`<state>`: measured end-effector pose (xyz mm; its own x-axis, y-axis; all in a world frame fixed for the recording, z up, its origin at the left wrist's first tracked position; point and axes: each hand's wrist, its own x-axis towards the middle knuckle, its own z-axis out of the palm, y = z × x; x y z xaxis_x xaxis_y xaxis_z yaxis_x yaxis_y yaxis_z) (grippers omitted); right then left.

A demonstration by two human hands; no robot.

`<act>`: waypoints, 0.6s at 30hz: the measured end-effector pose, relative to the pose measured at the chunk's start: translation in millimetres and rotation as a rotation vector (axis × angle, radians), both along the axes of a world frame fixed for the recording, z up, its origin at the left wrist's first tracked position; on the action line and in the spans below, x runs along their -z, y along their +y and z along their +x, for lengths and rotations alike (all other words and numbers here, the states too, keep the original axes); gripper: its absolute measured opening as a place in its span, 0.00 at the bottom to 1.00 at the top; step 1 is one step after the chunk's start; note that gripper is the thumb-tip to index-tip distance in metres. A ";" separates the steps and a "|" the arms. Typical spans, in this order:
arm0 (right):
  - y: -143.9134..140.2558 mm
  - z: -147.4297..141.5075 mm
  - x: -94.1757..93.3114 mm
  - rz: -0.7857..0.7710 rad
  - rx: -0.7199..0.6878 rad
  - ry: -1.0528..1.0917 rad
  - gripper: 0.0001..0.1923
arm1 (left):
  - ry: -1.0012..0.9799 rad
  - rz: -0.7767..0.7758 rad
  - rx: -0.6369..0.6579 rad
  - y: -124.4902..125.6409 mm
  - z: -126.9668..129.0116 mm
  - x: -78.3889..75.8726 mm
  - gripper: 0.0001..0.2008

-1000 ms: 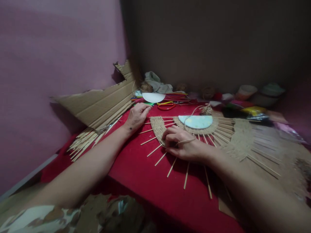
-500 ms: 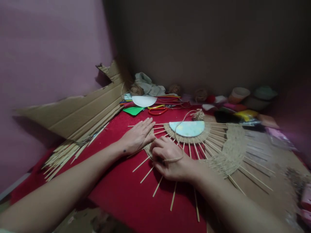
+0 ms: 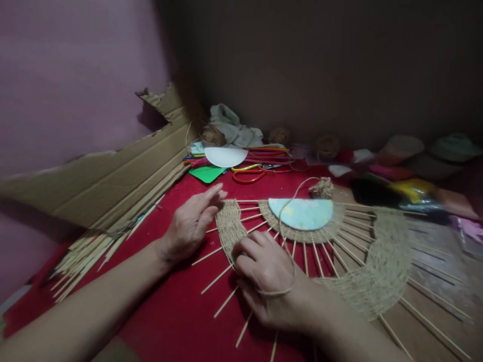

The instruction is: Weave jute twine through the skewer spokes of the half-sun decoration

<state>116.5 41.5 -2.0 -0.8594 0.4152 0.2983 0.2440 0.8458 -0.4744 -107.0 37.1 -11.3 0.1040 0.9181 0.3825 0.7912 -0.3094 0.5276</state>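
Observation:
A half-round weaving of twine on thin wooden sticks fans out over the red cloth, with a pale blue half-disc at its centre. My left hand is open beside the band's left end, its fingers stretched out and thumb close to the edge. My right hand is closed at the lower left of the band, knuckles up, hiding its fingertips. Loose twine runs from a small bundle across the half-disc and loops over my right wrist into that hand.
Many loose sticks lie by a torn cardboard sheet at the left wall. Scissors, a white half-disc, green paper and twine balls are at the back. Plastic packets sit back right.
My left hand has lifted off the band's left end and drawn back left, uncovering the weave. My right hand stays on the band. The view has shifted closer.

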 end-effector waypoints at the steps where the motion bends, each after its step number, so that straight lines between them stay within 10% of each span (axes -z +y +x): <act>1: 0.1 0.0 0.3 0.000 -0.004 0.005 0.04 | 0.038 -0.053 0.042 0.4 0.4 2.0 0.24; 18: -9.5 11.3 -0.5 -0.021 -0.048 0.114 0.08 | 0.280 -0.082 0.183 2.4 14.6 2.9 0.17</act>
<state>127.8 32.0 -1.5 -0.8393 0.3817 0.3872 0.1471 0.8450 -0.5142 -92.4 39.5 -14.2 0.3605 0.9009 0.2419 0.8438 -0.4254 0.3270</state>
